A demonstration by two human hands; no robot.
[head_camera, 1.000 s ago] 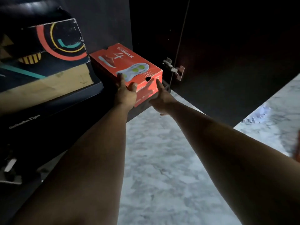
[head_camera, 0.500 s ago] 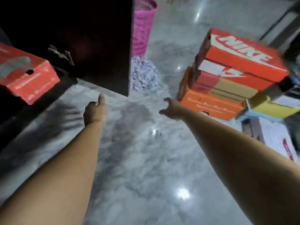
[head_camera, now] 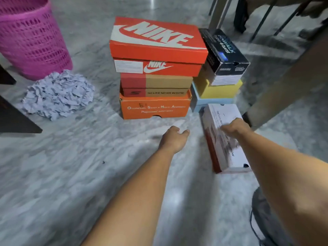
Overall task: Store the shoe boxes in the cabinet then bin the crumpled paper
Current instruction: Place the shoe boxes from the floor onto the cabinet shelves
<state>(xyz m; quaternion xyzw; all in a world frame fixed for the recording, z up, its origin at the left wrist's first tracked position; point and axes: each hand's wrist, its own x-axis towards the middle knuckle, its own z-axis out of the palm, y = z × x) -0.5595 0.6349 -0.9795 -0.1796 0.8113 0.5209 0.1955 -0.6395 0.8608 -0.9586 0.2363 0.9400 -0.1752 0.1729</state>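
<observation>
Left hand (head_camera: 174, 139) held above grey marble floor (head_camera: 71, 174), fingers loosely curled, grip holding nothing. Right hand (head_camera: 234, 128) laid over white rectangular cardboard shoe box (head_camera: 229, 157) on floor; grip on it cannot be told. Orange Nike shoe box (head_camera: 156, 45) stacked on red-and-tan box (head_camera: 156, 84) and orange safety-shoe box (head_camera: 154, 108). Black shoe box (head_camera: 223, 52) tilted on yellow-and-blue box (head_camera: 220, 93) beside stack. Pile of crumpled pale paper (head_camera: 58, 95) on floor, touching pink plastic mesh bin (head_camera: 30, 39).

Shoe boxes (head_camera: 156, 68) stacked on floor; crumpled paper (head_camera: 57, 94) heaped beside bin (head_camera: 30, 38).
</observation>
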